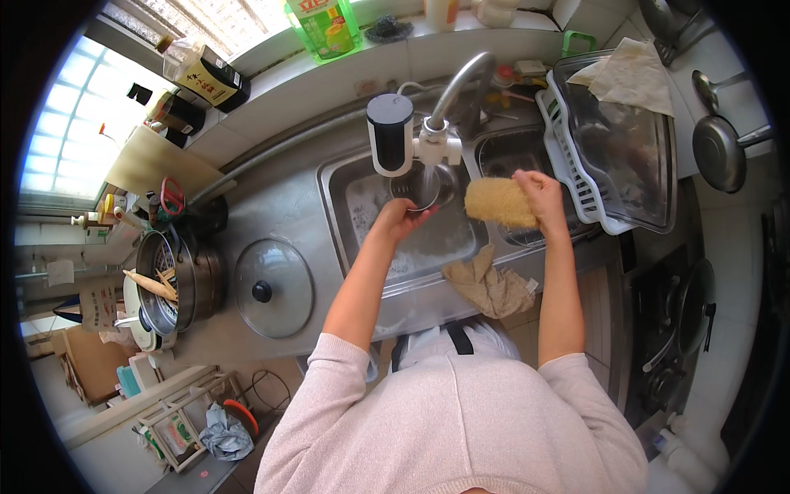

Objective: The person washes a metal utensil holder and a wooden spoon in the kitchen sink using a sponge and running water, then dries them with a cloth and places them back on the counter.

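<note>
Over the left basin of a steel sink (404,281), my left hand (404,217) grips the rim of a round metal bowl or cup (415,190). Water runs into it from the faucet (460,80), which carries a white and black attachment (390,136). Sudsy water stands in the basin below. My right hand (543,196) is closed on the end of a yellowish loofah-like scrubber (500,202), above the divider and right basin. A beige cloth (490,284) hangs over the sink's front edge, under the scrubber.
Left on the counter are a glass lid (274,288) and a stacked metal steamer pot (203,281). A white dish rack (571,160) with a transparent cover (623,142) stands right of the sink. Along the sill are a green detergent bottle (324,31) and dark sauce bottles (213,77). A stove (654,327) lies farther right.
</note>
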`<state>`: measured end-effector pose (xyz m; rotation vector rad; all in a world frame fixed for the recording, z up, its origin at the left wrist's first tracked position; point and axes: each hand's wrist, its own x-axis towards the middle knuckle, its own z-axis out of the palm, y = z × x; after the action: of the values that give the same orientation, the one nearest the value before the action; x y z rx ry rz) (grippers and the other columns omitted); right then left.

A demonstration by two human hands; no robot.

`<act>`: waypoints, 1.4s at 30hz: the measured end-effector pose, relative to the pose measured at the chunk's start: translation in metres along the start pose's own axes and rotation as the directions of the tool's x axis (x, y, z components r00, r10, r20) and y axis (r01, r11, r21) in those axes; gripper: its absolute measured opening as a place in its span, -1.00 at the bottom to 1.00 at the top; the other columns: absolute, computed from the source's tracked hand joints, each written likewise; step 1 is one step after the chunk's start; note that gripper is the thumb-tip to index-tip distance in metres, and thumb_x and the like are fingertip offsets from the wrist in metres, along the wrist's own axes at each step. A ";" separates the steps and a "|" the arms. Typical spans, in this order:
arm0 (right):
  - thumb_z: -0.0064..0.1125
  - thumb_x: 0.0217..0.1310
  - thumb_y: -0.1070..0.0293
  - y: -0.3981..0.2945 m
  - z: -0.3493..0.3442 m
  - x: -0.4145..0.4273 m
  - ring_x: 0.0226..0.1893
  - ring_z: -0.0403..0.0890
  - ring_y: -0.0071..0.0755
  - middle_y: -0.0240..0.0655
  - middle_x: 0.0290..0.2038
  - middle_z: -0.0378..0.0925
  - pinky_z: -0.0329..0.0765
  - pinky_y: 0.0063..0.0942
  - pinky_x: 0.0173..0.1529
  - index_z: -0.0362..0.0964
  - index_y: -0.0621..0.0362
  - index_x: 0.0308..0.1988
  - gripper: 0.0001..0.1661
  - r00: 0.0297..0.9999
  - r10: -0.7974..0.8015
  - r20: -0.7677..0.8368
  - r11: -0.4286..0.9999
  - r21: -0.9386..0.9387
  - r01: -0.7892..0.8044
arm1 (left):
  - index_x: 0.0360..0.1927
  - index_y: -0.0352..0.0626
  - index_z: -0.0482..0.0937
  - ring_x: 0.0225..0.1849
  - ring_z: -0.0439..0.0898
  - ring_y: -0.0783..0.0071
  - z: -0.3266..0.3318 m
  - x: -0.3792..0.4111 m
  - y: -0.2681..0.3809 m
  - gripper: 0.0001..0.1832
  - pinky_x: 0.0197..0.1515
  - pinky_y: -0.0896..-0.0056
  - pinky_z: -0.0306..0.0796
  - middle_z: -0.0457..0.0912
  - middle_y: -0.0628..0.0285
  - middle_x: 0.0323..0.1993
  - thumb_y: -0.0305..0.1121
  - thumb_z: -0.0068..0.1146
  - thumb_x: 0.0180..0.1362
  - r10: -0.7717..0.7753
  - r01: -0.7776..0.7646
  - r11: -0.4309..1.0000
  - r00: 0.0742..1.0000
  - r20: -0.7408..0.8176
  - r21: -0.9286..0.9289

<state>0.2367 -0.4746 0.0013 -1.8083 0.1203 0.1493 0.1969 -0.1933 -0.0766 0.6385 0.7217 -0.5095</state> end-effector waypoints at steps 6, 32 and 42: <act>0.26 0.03 0.22 0.068 0.031 0.003 -0.35 0.54 -0.50 -0.31 -0.37 0.56 0.46 -0.56 -0.25 0.46 0.30 -0.12 -0.54 0.957 0.219 0.189 0.976 -0.054 -0.213 | -0.12 -0.54 0.25 -0.25 0.59 0.12 -0.034 -0.001 -0.001 -0.67 -0.40 0.49 0.60 0.46 -0.16 -0.19 -0.65 -0.30 -0.01 -0.125 0.133 0.967 0.991 0.052 -0.218; 0.11 0.09 0.34 0.051 0.080 0.000 -0.54 0.36 -0.63 -0.47 -0.54 0.40 0.31 -0.58 -0.48 0.41 0.23 -0.40 -0.84 0.876 0.325 0.357 0.926 0.070 -0.372 | 0.17 -0.10 0.29 0.27 0.20 0.29 0.025 -0.019 -0.011 -0.50 0.26 0.12 0.06 0.26 0.21 0.23 -0.29 -0.03 0.13 0.236 -0.553 -0.717 0.380 0.894 0.424; 0.08 0.09 0.32 0.026 0.097 -0.011 -0.53 0.36 -0.64 -0.44 -0.54 0.44 0.33 -0.53 -0.44 0.43 0.24 -0.24 -0.76 0.977 0.075 0.201 0.984 -0.175 -0.039 | -0.18 -0.09 0.54 -0.17 0.48 0.16 0.041 0.008 -0.006 -0.76 -0.14 0.16 0.33 0.52 0.16 -0.25 -0.35 -0.09 0.12 0.615 -0.378 -0.510 0.468 0.635 0.773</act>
<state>0.2179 -0.3862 -0.0449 -1.9482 0.0118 0.3984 0.2163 -0.2267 -0.0604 2.5128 -0.2280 0.2679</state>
